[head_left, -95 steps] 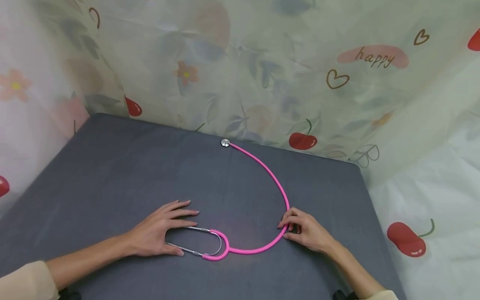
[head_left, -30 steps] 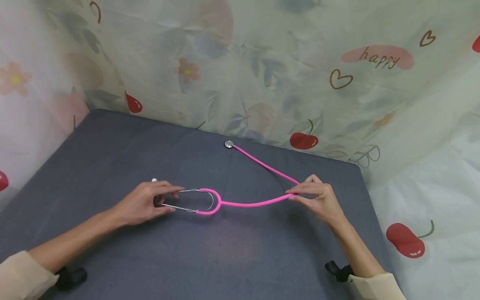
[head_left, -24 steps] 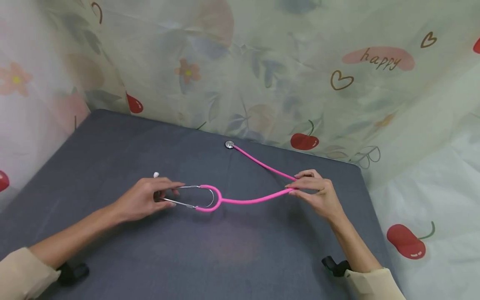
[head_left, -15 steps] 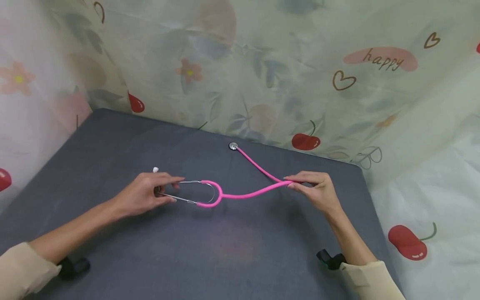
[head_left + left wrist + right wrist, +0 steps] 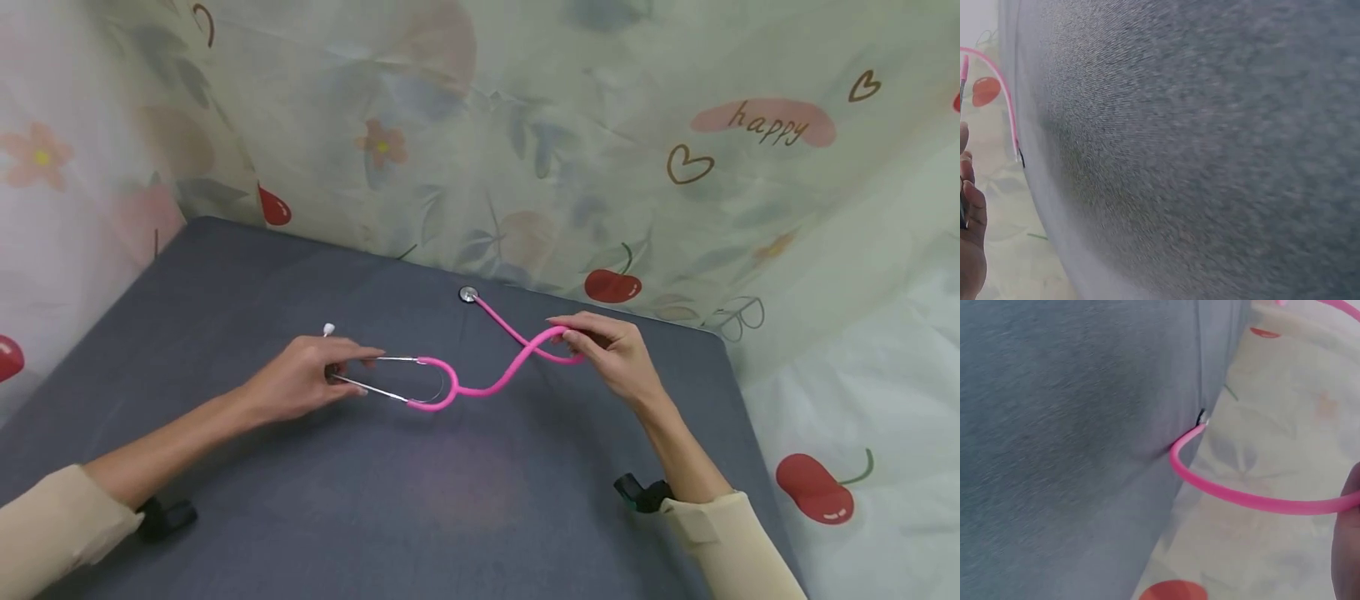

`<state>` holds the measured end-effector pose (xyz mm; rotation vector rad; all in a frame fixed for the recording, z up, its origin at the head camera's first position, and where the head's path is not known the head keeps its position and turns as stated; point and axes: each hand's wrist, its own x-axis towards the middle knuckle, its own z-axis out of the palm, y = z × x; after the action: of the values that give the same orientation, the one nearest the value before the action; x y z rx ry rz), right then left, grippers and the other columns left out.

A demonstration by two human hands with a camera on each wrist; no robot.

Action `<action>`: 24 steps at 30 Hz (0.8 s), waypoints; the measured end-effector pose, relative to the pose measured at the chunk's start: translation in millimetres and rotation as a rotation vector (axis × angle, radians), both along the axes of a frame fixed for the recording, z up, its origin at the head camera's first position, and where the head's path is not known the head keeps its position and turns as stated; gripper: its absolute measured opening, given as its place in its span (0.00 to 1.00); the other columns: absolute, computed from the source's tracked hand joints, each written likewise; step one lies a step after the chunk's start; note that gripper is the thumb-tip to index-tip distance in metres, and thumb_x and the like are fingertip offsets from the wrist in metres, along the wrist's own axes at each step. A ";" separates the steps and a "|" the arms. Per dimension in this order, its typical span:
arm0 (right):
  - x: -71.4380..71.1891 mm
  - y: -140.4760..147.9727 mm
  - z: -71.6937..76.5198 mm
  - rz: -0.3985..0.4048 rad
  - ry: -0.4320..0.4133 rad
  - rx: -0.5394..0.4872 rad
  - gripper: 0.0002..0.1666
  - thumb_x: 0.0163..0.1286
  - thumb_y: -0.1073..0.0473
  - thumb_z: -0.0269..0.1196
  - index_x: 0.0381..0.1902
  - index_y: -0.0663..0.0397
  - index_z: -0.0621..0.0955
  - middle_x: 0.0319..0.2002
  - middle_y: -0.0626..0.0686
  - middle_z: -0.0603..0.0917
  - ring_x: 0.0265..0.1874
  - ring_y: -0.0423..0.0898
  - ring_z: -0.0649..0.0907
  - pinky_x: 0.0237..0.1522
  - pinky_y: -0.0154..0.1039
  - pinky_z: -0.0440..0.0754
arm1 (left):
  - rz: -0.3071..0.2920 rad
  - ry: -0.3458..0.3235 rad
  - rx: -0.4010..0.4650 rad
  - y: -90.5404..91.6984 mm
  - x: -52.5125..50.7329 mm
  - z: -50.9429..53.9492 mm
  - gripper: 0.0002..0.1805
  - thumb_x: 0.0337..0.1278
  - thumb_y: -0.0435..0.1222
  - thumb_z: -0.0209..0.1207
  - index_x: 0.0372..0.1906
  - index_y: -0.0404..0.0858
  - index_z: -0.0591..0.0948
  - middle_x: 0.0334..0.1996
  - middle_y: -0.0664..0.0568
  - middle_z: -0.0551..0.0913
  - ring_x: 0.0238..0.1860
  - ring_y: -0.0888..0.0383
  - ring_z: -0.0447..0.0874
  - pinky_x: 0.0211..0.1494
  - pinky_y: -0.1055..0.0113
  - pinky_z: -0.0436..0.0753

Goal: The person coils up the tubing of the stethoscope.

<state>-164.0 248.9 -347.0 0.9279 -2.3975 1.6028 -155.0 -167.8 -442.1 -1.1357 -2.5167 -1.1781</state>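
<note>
A pink stethoscope (image 5: 483,392) is partly raised off the grey table in the head view. My left hand (image 5: 303,375) holds its metal earpiece tubes between thumb and fingers, and a white ear tip (image 5: 328,329) shows behind that hand. The pink tubing is pinched by my right hand (image 5: 611,354), and it crosses over itself just left of the fingers. Near the table's back edge rests the silver chest piece (image 5: 468,294). The right wrist view shows the tubing (image 5: 1260,502) bending down to the chest piece. Only part of my left hand (image 5: 972,256) appears in the left wrist view.
The grey table (image 5: 360,508) ends at a patterned curtain (image 5: 525,150) with cherries, flowers and hearts. More white curtain (image 5: 885,375) hangs at the right side. Black wrist mounts (image 5: 641,493) stick out beneath both cream sleeves.
Both hands have lifted the stethoscope off the table and moved it away from me. My right hand has shifted left lately, crossing the tubing over itself. The chest piece stays near the back edge.
</note>
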 end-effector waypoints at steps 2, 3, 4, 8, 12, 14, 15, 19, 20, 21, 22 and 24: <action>-2.3 -5.4 1.1 0.002 -0.006 -0.005 0.11 0.66 0.79 0.60 0.46 0.75 0.83 0.34 0.66 0.85 0.28 0.47 0.81 0.31 0.30 0.79 | -0.012 0.011 -0.001 3.5 -1.1 -0.4 0.30 0.42 0.30 0.77 0.56 0.42 0.84 0.41 0.61 0.86 0.29 0.70 0.78 0.33 0.76 0.80; -3.7 -7.9 1.0 0.006 -0.010 -0.016 0.10 0.66 0.79 0.61 0.45 0.75 0.82 0.34 0.64 0.85 0.28 0.46 0.82 0.33 0.30 0.80 | -0.020 0.021 -0.003 5.4 -1.7 -0.6 0.30 0.42 0.30 0.77 0.56 0.41 0.84 0.40 0.61 0.86 0.28 0.70 0.78 0.32 0.76 0.80; -5.1 -10.2 0.5 0.012 -0.010 -0.029 0.09 0.65 0.78 0.62 0.44 0.75 0.82 0.34 0.62 0.86 0.29 0.45 0.83 0.34 0.31 0.82 | -0.025 0.033 -0.004 7.4 -2.2 -0.8 0.30 0.41 0.30 0.77 0.56 0.41 0.85 0.40 0.61 0.86 0.29 0.71 0.79 0.32 0.75 0.80; -17.4 -14.1 -11.7 0.050 -0.007 -0.078 0.10 0.62 0.80 0.63 0.41 0.71 0.85 0.36 0.55 0.87 0.27 0.50 0.84 0.34 0.35 0.84 | -0.039 0.073 -0.002 14.5 -3.3 -0.6 0.29 0.40 0.29 0.78 0.55 0.41 0.85 0.39 0.62 0.86 0.29 0.71 0.79 0.32 0.74 0.80; -28.2 -18.2 -19.2 0.102 0.034 -0.081 0.13 0.62 0.80 0.64 0.43 0.70 0.86 0.37 0.54 0.86 0.26 0.54 0.82 0.33 0.36 0.84 | -0.045 0.072 -0.012 19.0 -3.8 2.3 0.29 0.43 0.29 0.76 0.56 0.41 0.85 0.41 0.59 0.86 0.30 0.70 0.79 0.30 0.75 0.78; -28.1 -24.0 -14.3 0.120 0.053 -0.068 0.13 0.63 0.80 0.63 0.45 0.72 0.85 0.35 0.58 0.86 0.26 0.53 0.82 0.33 0.36 0.84 | -0.049 0.072 -0.017 20.7 -4.4 5.0 0.29 0.44 0.29 0.76 0.57 0.41 0.84 0.42 0.58 0.87 0.30 0.69 0.79 0.30 0.75 0.78; -27.5 -27.5 -10.7 0.127 0.055 -0.068 0.13 0.63 0.81 0.62 0.45 0.73 0.85 0.34 0.60 0.86 0.27 0.51 0.82 0.34 0.35 0.84 | -0.051 0.073 -0.018 21.5 -5.0 6.4 0.30 0.44 0.29 0.76 0.58 0.41 0.84 0.42 0.57 0.87 0.30 0.69 0.79 0.30 0.75 0.78; -22.2 -40.1 2.3 0.117 0.031 -0.063 0.10 0.64 0.80 0.62 0.44 0.77 0.83 0.32 0.67 0.85 0.28 0.50 0.84 0.36 0.36 0.84 | -0.066 0.090 -0.008 26.5 -7.9 12.2 0.30 0.44 0.28 0.76 0.58 0.40 0.83 0.43 0.58 0.86 0.29 0.69 0.79 0.30 0.74 0.79; -22.2 -42.6 3.8 0.110 0.027 -0.062 0.10 0.64 0.79 0.63 0.43 0.76 0.83 0.32 0.68 0.85 0.28 0.50 0.85 0.36 0.36 0.85 | -0.071 0.094 -0.005 27.8 -8.7 13.8 0.30 0.44 0.28 0.76 0.58 0.40 0.83 0.42 0.57 0.86 0.29 0.70 0.78 0.30 0.73 0.80; -22.5 -44.7 4.5 0.106 0.022 -0.062 0.09 0.64 0.78 0.63 0.43 0.76 0.83 0.32 0.68 0.85 0.28 0.51 0.85 0.36 0.37 0.85 | -0.075 0.099 -0.005 29.1 -9.4 15.4 0.30 0.44 0.28 0.76 0.58 0.40 0.83 0.42 0.58 0.86 0.29 0.70 0.78 0.30 0.73 0.80; -23.1 -46.6 4.9 0.104 0.021 -0.061 0.08 0.63 0.78 0.64 0.41 0.76 0.83 0.31 0.68 0.85 0.27 0.51 0.85 0.36 0.37 0.85 | -0.080 0.105 -0.003 30.6 -10.1 17.3 0.30 0.44 0.28 0.76 0.58 0.40 0.83 0.42 0.57 0.86 0.29 0.70 0.78 0.30 0.73 0.80; -25.3 -50.1 4.5 0.101 0.020 -0.069 0.07 0.63 0.77 0.65 0.40 0.75 0.84 0.30 0.67 0.85 0.27 0.52 0.84 0.35 0.38 0.85 | -0.088 0.119 -0.002 33.4 -11.6 21.1 0.30 0.43 0.28 0.76 0.58 0.40 0.84 0.42 0.58 0.86 0.28 0.70 0.78 0.30 0.73 0.80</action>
<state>-189.3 198.8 -342.5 1.0630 -2.3010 1.6897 -166.6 -134.4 -421.0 -1.2883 -2.4027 -1.0934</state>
